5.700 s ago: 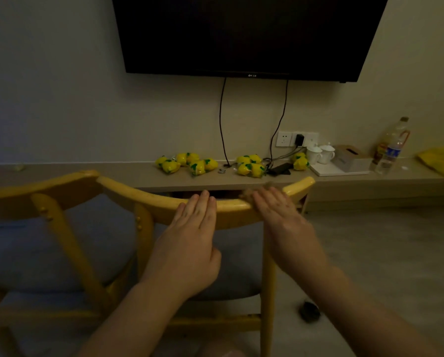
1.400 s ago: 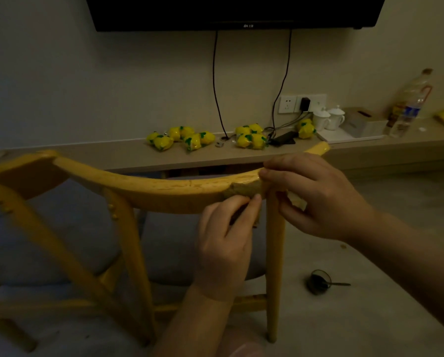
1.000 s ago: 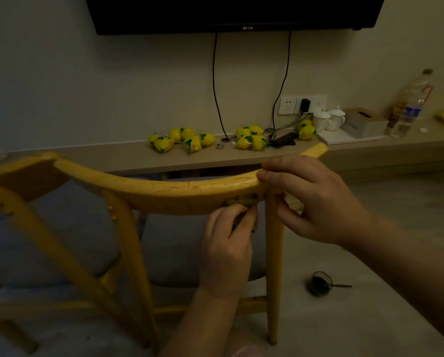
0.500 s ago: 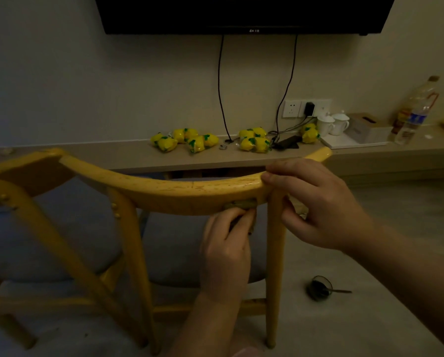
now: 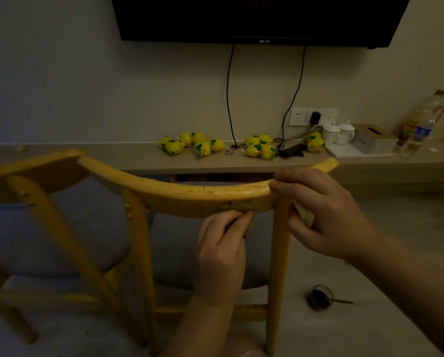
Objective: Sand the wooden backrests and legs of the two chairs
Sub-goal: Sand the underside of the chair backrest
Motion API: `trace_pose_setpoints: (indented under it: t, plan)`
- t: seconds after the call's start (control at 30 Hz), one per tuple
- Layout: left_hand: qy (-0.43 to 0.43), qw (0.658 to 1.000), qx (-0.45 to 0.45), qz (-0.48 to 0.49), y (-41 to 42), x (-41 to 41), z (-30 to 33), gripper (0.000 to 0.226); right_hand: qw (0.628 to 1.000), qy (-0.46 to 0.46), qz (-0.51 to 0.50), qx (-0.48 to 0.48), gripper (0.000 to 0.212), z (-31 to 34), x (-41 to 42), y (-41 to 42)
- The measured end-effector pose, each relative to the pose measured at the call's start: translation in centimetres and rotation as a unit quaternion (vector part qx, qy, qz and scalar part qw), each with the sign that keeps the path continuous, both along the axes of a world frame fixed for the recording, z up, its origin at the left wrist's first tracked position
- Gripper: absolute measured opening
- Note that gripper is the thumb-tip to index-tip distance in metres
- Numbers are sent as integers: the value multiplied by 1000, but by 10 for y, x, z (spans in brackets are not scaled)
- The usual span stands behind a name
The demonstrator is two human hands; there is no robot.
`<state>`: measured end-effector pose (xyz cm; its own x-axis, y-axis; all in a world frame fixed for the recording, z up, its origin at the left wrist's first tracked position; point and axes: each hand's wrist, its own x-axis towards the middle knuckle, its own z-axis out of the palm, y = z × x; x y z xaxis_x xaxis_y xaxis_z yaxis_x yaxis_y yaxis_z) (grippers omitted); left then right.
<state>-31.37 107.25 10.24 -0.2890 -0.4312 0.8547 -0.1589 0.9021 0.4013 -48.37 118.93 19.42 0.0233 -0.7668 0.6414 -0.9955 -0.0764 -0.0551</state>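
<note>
I am looking down at the chair, standing on the floor directly in front of me, its curved yellow wooden backrest running across the middle of the view. The rail's top is showing scuffs and small scratches in the finish. My left hand is pinching a crumpled piece of sandpaper against the rail's underside, just left of the round back leg. My right hand is curling over the rail where that leg joins, fingers on top and thumb beneath, gripping the wood; a pale scrap is showing behind its fingers, and I cannot tell what it is. A grey padded seat is sitting beyond the slanted spindles.

A small dark round object is lying on the floor to the right. Along the far tabletop yellow packets are lying in clusters, beside two lidded white cups on a white tray, a tissue box and plastic bottles. A dark TV is hanging above, cables dropping to a wall socket.
</note>
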Motion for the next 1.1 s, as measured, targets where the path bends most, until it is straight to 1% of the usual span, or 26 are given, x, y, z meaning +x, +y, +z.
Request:
trace_pose_setpoints:
  t: [0.07,0.1,0.17,0.23,0.27,0.33,0.4,0.47,0.53,0.57,0.6,0.67,0.73,0.8,0.83,0.87,0.93,1.0,1.1]
  plan:
    - [8,1000,-15,-3,-3,2,5,32,1000,-3,-5,-1,46,-1,3,0]
    - [-1,1000,-18,-6,-4,1,5,29,1000,-6,-8,-3,46,-1,4,0]
    - [-39,999,-10,-8,-4,-2,-4,19,1000,-13,-13,-8,46,-3,7,0]
    - [-85,996,17,-7,-2,-4,-13,26,1000,-14,-17,-10,47,-3,10,0]
    - [-95,995,25,-8,-2,-4,-15,28,1000,-13,-19,-8,47,-2,10,1]
    - [-78,997,17,-7,-2,-2,-12,26,1000,-15,-20,-6,47,-2,10,1]
    - [-35,999,-10,-3,-1,1,-3,21,1000,-19,-19,-8,47,-2,10,1]
    - [-6,1000,-25,-2,-2,4,6,26,1000,-19,-17,-12,47,-4,9,1]
    - [-6,1000,-24,-2,-2,4,7,28,1000,-17,-18,-16,47,-5,10,-1]
    - [-16,1000,-17,-2,-3,4,4,25,999,-16,-19,-20,47,-6,10,-1]
    - [-33,999,-6,-1,-3,3,0,22,999,-16,-20,-25,47,-7,10,-2]
    - [-75,997,29,4,-3,3,-10,25,999,-20,-21,-27,47,-8,10,-2]
    - [-91,994,55,9,-3,5,-15,27,999,-22,-23,-25,46,-7,10,-1]
    - [-58,997,39,18,-3,7,-11,23,999,-21,-24,-20,47,-7,10,0]
    - [-30,999,25,23,-3,9,-6,26,999,-21,-24,-19,47,-7,10,0]
    - [-2,1000,13,27,-4,11,-1,33,999,-21,-23,-18,47,-7,10,0]
    - [29,999,-2,34,-7,14,6,41,999,-24,-19,-21,46,-8,10,-1]
    - [23,999,-10,35,-10,14,5,39,999,-26,-19,-26,47,-9,10,-2]
    - [-32,999,11,23,-13,10,-8,29,999,-30,-25,-33,47,-10,12,-4]
